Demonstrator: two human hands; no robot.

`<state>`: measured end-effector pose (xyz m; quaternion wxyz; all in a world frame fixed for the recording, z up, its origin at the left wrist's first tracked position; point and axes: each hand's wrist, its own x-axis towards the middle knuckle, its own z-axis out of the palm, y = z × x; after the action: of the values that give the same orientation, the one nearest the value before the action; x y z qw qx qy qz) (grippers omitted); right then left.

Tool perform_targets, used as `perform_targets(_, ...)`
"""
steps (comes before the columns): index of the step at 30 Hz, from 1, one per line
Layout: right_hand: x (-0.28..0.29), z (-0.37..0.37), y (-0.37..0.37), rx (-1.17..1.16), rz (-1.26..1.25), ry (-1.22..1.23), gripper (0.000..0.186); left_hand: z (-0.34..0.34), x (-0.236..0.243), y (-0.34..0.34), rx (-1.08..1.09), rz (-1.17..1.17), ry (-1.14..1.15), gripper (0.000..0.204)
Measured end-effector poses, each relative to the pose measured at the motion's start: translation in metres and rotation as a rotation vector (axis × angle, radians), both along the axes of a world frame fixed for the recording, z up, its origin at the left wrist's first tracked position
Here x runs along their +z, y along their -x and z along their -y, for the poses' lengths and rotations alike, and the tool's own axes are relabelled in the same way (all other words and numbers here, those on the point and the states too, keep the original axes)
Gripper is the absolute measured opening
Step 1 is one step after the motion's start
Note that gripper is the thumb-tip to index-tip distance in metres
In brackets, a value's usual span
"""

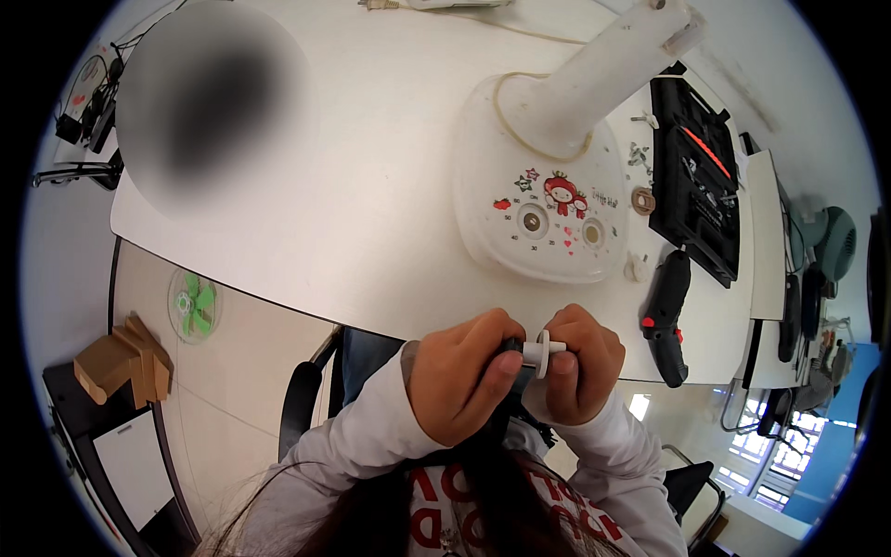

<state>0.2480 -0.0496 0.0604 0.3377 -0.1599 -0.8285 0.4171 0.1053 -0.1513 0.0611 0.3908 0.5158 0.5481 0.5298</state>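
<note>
Close to the table's near edge, I hold a small white plastic piece with a round flange (pixel 543 355) between both hands. My left hand (pixel 464 379) is closed around its left end, where something dark shows at the fingertips. My right hand (pixel 582 364) pinches the thin stem on the other side of the flange. Just beyond my hands stands a white appliance base (pixel 483 223) with red cartoon prints and two round dial openings. Its thick white column (pixel 603 79) leans to the upper right, with a cord looped around the foot.
Right of the base lie a black-and-red power screwdriver (pixel 666 320), an open black tool case (pixel 682 209), a brown round knob (pixel 641 200), a whitish knob (pixel 636 268) and loose screws (pixel 639 154). A green-bladed fan (pixel 194 304) and cardboard boxes (pixel 125 364) are at left. A blurred patch hides the table's upper left.
</note>
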Motion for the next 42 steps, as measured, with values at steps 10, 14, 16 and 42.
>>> perform_targets(10, -0.001, -0.002, -0.01, -0.063, 0.093, 0.039, 0.03, -0.006, -0.008, -0.008, -0.052, -0.227, -0.1, 0.022)
perform_targets(14, -0.002, 0.002, -0.01, -0.159, 0.101, 0.403, 0.033, -0.016, -0.015, -0.014, 0.199, -0.666, -0.318, 0.024)
perform_targets(16, -0.005, 0.003, -0.011, -0.13, 0.082, 0.566, 0.034, -0.016, -0.017, -0.013, 0.201, -0.748, -0.341, 0.026)
perform_targets(42, -0.022, 0.02, -0.017, -0.159, -0.136, 0.167, 0.034, -0.016, -0.032, -0.025, 0.089, -0.484, -0.511, 0.032)
